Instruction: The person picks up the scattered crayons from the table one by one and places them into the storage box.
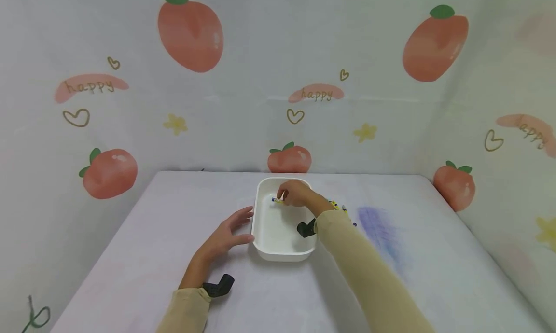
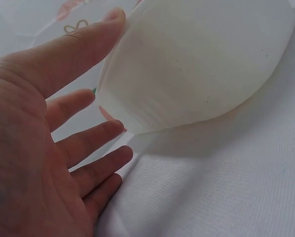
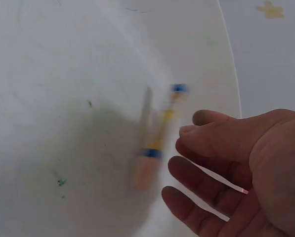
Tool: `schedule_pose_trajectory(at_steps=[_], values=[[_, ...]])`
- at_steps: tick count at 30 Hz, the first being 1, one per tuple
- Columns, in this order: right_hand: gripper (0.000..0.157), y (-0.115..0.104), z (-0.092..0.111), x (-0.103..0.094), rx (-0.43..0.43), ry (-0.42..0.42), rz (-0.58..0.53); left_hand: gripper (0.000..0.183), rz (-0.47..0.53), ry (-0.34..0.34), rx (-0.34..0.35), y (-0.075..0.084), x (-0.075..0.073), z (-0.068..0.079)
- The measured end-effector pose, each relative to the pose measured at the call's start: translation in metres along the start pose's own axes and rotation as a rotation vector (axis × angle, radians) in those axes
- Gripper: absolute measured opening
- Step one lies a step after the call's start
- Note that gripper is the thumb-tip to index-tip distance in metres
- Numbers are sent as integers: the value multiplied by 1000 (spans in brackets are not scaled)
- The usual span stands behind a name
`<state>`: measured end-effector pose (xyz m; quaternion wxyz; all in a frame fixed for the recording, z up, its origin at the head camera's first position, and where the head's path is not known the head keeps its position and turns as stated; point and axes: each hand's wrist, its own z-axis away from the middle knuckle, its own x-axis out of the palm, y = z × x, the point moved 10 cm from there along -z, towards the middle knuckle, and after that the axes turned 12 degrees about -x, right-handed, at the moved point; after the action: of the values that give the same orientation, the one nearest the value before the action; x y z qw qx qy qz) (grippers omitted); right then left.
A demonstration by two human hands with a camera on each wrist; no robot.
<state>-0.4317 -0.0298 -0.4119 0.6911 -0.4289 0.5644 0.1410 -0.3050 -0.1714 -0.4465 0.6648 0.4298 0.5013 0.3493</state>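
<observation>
A white plastic tray [image 1: 284, 256] with rounded corners sits on the table. My left hand [image 1: 226, 234] is beside its left wall, fingers spread and fairly straight, thumb and fingertips right at the rim; the left wrist view shows the tray's outer side [image 2: 196, 69] beyond that hand. Over the tray's far end hangs my right hand [image 1: 297, 193], with its fingers loosely bent. In the right wrist view a crayon [image 3: 159, 131] with a yellow wrapper, blue bands and a peach-coloured end appears blurred inside the tray, a gap between it and the fingertips.
Several crayons [image 1: 345, 209] lie on the table right of the tray, partly behind my right forearm. A purple-blue smudge [image 1: 380, 229] marks the white tablecloth there. A fruit-printed curtain [image 1: 243, 106] hangs behind the table.
</observation>
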Motion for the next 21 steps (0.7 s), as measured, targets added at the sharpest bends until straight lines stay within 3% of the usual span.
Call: schedule_pose_trajectory(at_steps=[6, 10, 16, 21], values=[[23, 11, 10, -11, 54, 88, -123, 75, -14, -22, -1, 26, 5, 11], [23, 11, 21, -26, 41, 157, -194, 75, -29, -9, -20, 31, 5, 14], [21, 13, 39, -44, 14, 206, -212, 75, -36, -1, 4, 26, 4, 12], [21, 15, 54, -55, 13, 236, -222, 76, -27, 14, 22, 5, 1, 2]])
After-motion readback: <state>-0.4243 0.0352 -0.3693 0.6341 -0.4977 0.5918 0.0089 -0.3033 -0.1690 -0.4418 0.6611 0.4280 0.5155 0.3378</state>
